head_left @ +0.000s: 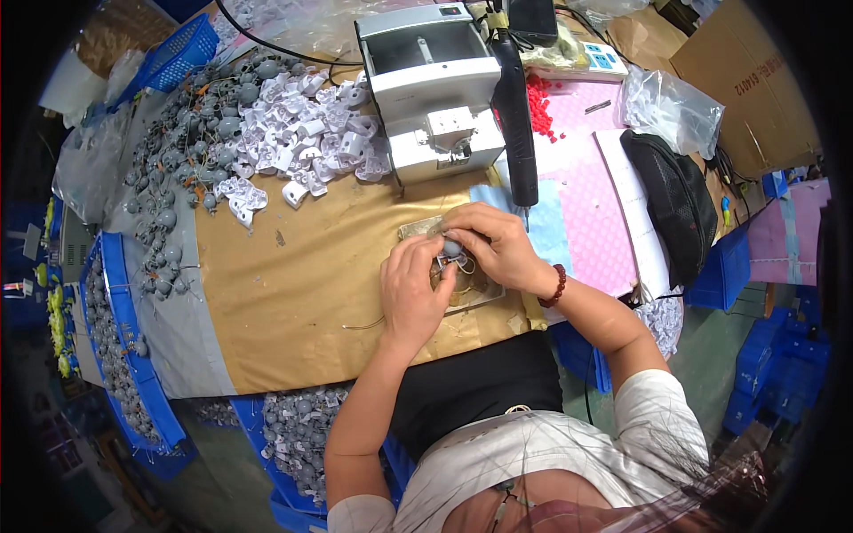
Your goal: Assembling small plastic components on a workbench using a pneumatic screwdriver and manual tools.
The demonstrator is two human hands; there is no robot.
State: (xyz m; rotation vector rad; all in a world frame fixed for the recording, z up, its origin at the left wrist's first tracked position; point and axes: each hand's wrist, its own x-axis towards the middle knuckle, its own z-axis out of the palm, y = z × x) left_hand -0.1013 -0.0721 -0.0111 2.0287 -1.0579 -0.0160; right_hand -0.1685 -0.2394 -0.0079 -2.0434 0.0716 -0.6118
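My left hand [413, 289] and my right hand [500, 246] meet over a small flat fixture plate [484, 298] on the table. Between their fingertips is a grey ball-shaped part [452, 249] with a white plastic piece and a thin pale wire. Fingers of both hands are closed round it and partly hide it. The wire curls below the part, and a loose end [362, 327] lies beside my left wrist. Just beyond my right hand hangs a black electric screwdriver [518, 133], its tip pointing down.
A white-grey screw feeder [431, 84] stands behind my hands. Left of it are heaped white plastic housings [311, 133] and grey ball parts on wires [169, 178]. Red caps [538, 102], a black pouch [673, 204] and a cardboard box [746, 84] lie right. Blue bins [133, 338] flank the table.
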